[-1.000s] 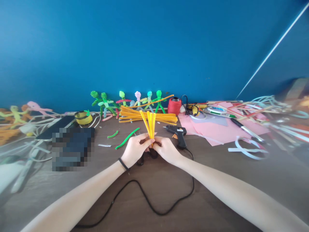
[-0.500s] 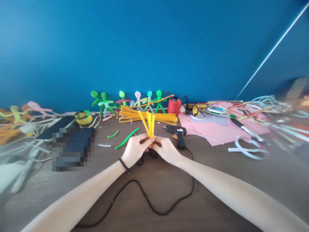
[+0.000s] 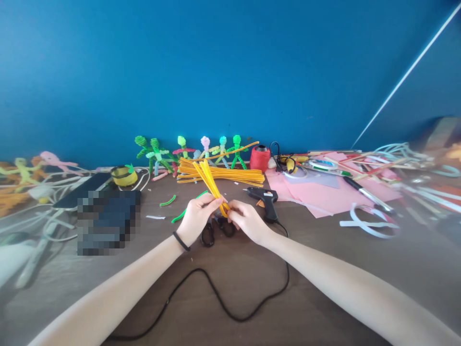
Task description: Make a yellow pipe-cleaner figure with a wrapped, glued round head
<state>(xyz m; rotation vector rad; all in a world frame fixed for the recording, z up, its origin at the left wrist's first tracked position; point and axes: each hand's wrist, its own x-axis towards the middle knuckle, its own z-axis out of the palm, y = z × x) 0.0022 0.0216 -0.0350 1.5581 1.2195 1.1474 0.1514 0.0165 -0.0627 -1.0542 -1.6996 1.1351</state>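
Several yellow pipe cleaners (image 3: 209, 179) stand gathered in a bundle, leaning to the left over the table. My left hand (image 3: 197, 215) pinches the bundle near its lower part, thumb on top. At its bottom end, the fingers of my right hand (image 3: 248, 220) are closed on the same pipe cleaners. Beneath the hands lie black-handled scissors (image 3: 208, 235), their blades hidden. A green pipe cleaner (image 3: 180, 216) lies beside my left hand, partly covered by it. Behind the bundle rests a pile of orange-yellow pipe cleaners (image 3: 234, 175).
A black glue gun (image 3: 265, 197) lies right of my hands, its cord (image 3: 216, 293) looping across the table in front. Pipe-cleaner figures (image 3: 236, 149) line the blue wall. Pink paper (image 3: 317, 197) and loose sticks cover the right side. Left are a phone (image 3: 84, 190) and cables.
The bundle's top has tipped to the left, and its strands are closer together. My right hand has shifted slightly right at the lower end. More of the scissors' handles shows.
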